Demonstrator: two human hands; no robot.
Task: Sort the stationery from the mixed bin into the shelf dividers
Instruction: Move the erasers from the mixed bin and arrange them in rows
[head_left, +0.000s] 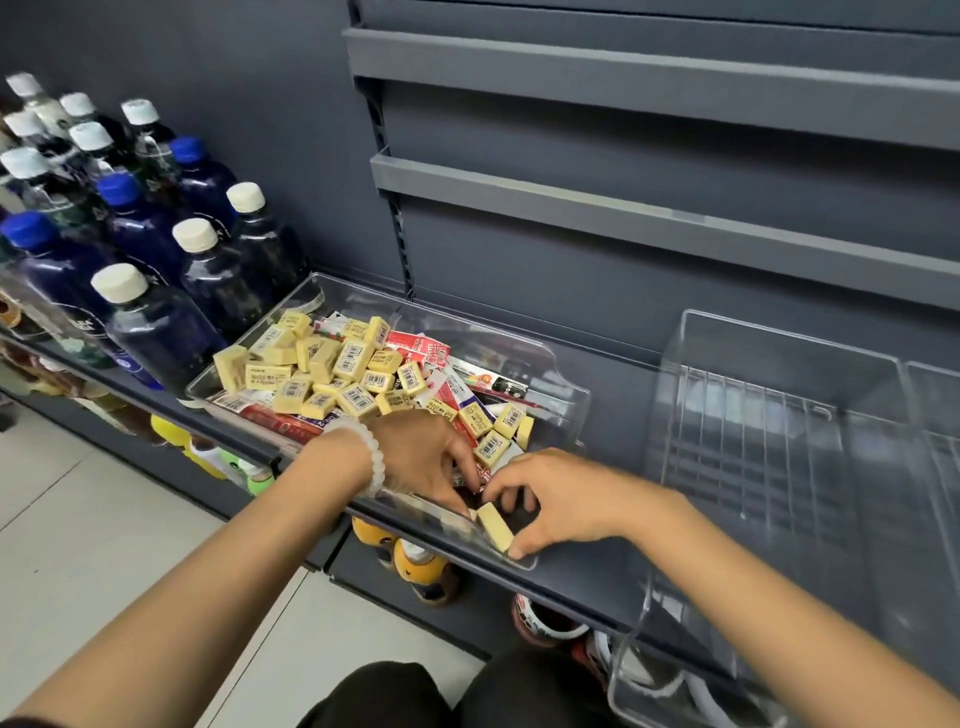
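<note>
Picking is the step in hand: both hands work the near corner of the mixed bin (311, 301), about six o'clock. Right hand (569, 501) fingers pinch a yellow eraser (496, 526); left hand (421, 457) fingers curl among packets, grip unclear. Next, I'd judge, carry it toward three o'clock into the clear divider (779, 353).

Both hands, left hand (423, 457) and right hand (558, 499), in clear bin (566, 410) of yellow erasers (332, 369).

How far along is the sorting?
Barely started. Done: nothing visible; the clear divider tray on the right holds no stationery. In hand: both hands are in the mixed bin's near corner, the right hand touching a yellow eraser, the left hand picking among packets. Left: the eraser pile and red packets.
</note>
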